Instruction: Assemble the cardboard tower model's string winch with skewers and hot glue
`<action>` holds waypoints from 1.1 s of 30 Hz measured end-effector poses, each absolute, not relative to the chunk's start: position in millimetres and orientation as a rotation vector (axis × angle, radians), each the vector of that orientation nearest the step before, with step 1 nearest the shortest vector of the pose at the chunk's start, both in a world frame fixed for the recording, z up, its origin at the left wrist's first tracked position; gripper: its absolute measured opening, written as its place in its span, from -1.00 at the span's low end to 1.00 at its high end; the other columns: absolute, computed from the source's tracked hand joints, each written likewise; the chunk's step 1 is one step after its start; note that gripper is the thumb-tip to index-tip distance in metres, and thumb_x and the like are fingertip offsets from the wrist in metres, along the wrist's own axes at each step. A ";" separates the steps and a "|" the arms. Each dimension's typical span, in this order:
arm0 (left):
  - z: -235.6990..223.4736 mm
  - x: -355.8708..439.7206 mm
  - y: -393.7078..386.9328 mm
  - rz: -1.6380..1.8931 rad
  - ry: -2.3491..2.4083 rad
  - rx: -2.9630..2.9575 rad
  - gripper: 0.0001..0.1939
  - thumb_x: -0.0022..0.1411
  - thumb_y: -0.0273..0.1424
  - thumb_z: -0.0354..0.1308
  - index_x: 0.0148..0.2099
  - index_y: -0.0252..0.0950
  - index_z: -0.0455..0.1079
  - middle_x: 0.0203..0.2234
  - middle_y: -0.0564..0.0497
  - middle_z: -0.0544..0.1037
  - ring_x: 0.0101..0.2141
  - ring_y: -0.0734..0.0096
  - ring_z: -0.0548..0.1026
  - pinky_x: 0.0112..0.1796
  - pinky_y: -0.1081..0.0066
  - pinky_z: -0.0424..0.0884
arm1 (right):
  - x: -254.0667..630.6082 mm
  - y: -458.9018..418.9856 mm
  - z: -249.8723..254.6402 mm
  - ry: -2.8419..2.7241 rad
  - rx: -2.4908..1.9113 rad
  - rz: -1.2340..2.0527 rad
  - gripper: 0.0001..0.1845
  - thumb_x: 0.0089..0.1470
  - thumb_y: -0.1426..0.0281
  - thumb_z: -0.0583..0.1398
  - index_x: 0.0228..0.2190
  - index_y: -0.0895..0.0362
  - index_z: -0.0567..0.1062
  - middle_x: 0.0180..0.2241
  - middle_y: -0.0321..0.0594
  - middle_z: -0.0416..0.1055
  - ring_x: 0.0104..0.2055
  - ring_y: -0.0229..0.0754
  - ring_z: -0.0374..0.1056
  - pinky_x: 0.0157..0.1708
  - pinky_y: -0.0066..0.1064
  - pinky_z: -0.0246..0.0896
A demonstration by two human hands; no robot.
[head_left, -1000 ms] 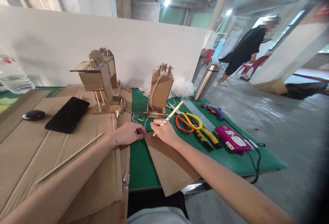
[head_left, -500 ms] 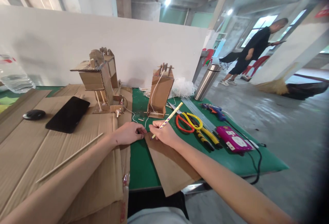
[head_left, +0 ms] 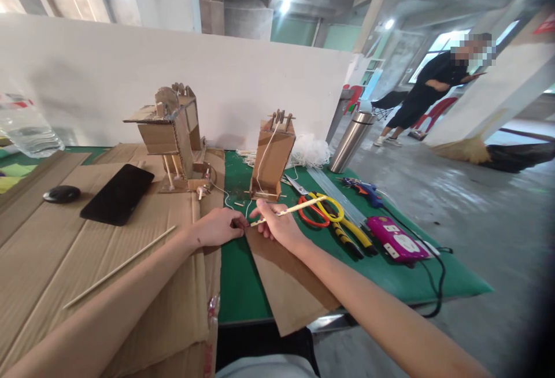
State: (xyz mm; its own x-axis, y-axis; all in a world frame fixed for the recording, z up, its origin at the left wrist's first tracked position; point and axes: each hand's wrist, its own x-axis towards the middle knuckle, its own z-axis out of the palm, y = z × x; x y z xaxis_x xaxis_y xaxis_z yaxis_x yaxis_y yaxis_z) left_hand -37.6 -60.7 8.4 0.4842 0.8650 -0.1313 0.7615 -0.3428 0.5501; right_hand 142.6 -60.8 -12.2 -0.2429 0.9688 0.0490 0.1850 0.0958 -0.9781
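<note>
A pale patterned pencil (head_left: 306, 203) lies in the grip of my right hand (head_left: 280, 225), its shaft tilted low toward the right. Its tip is by the far left corner of a flat brown cardboard piece (head_left: 290, 277). My left hand (head_left: 221, 226) has curled fingers, with the fingertips pinched at that same corner. Just beyond my hands stands a small cardboard tower (head_left: 273, 161) with wooden sticks on top and a white string (head_left: 262, 164) down its front.
A larger cardboard model (head_left: 169, 135), black phone (head_left: 118, 194), mouse (head_left: 62, 194) and thin stick (head_left: 119, 267) lie left on cardboard sheets. To the right are scissors (head_left: 312, 213), pliers (head_left: 351, 236), glue gun (head_left: 362, 188), magenta box (head_left: 394, 240) and steel flask (head_left: 352, 142). A person (head_left: 427, 92) stands behind.
The pencil has tipped from steep to nearly level, its upper end swinging right and down. My right hand has rolled with it; my left hand stays at the corner.
</note>
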 end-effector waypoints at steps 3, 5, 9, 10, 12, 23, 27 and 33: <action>8.3 -37.2 -60.8 0.234 1.354 2.189 -0.76 0.10 -0.38 0.10 -0.17 -0.25 0.47 -0.35 0.07 0.60 -0.33 0.43 0.51 -0.30 0.53 0.33 | 141.2 -60.0 -14.7 -1.597 -1.186 1.165 -0.54 0.03 0.00 0.11 -0.60 0.12 0.32 -0.73 -0.38 0.28 -0.78 -0.38 0.15 -0.85 -0.59 -0.03; 8.3 -37.1 -60.9 0.232 1.353 2.194 -0.76 0.11 -0.38 0.10 -0.16 -0.25 0.47 -0.35 0.07 0.60 -0.33 0.43 0.51 -0.30 0.53 0.33 | 140.5 -58.9 -17.1 -1.608 -1.216 1.132 -0.55 0.04 0.03 0.12 -0.64 0.11 0.26 -0.74 -0.39 0.28 -0.78 -0.38 0.15 -0.86 -0.59 -0.04; 8.3 -37.6 -61.2 0.238 1.347 2.206 -0.76 0.11 -0.38 0.09 -0.16 -0.24 0.47 -0.34 0.08 0.60 -0.33 0.44 0.51 -0.29 0.54 0.32 | 140.3 -56.7 -21.7 -1.628 -1.242 1.105 -0.58 0.07 0.11 0.10 -0.66 0.11 0.24 -0.76 -0.39 0.27 -0.79 -0.39 0.13 -0.86 -0.60 -0.08; 8.5 -37.8 -61.3 0.238 1.349 2.208 -0.77 0.11 -0.38 0.09 -0.17 -0.24 0.47 -0.34 0.08 0.60 -0.33 0.44 0.51 -0.29 0.54 0.32 | 140.4 -56.3 -22.4 -1.639 -1.241 1.102 -0.58 0.07 0.12 0.10 -0.66 0.11 0.24 -0.76 -0.39 0.28 -0.79 -0.40 0.13 -0.85 -0.61 -0.09; 8.8 -37.9 -61.6 0.240 1.347 2.215 -0.78 0.10 -0.38 0.09 -0.18 -0.24 0.47 -0.34 0.08 0.60 -0.32 0.44 0.51 -0.30 0.54 0.32 | 140.7 -56.0 -23.1 -1.668 -1.223 1.107 -0.58 0.07 0.14 0.10 -0.67 0.12 0.24 -0.76 -0.38 0.29 -0.79 -0.41 0.13 -0.83 -0.61 -0.07; 4.7 -38.5 -59.7 0.263 1.320 2.206 -0.79 0.10 -0.36 0.10 -0.20 -0.24 0.47 -0.34 0.07 0.60 -0.31 0.42 0.52 -0.29 0.53 0.34 | 141.6 -56.2 -23.5 -1.674 -1.197 1.142 -0.57 0.07 0.13 0.11 -0.67 0.12 0.25 -0.75 -0.38 0.30 -0.78 -0.42 0.14 -0.79 -0.61 -0.06; 4.9 -38.4 -60.0 0.264 1.319 2.204 -0.80 0.10 -0.37 0.10 -0.21 -0.24 0.47 -0.35 0.08 0.60 -0.31 0.43 0.51 -0.30 0.54 0.33 | 142.2 -55.9 -24.2 -1.700 -1.184 1.145 -0.57 0.07 0.12 0.10 -0.67 0.12 0.26 -0.75 -0.37 0.31 -0.77 -0.41 0.14 -0.77 -0.61 -0.05; 7.0 -37.9 -60.6 0.257 1.321 2.198 -0.80 0.10 -0.36 0.10 -0.21 -0.24 0.47 -0.35 0.07 0.60 -0.31 0.43 0.51 -0.30 0.53 0.33 | 142.4 -55.9 -22.9 -1.686 -1.185 1.145 -0.56 0.08 0.10 0.10 -0.66 0.12 0.27 -0.75 -0.38 0.31 -0.77 -0.41 0.14 -0.76 -0.59 -0.04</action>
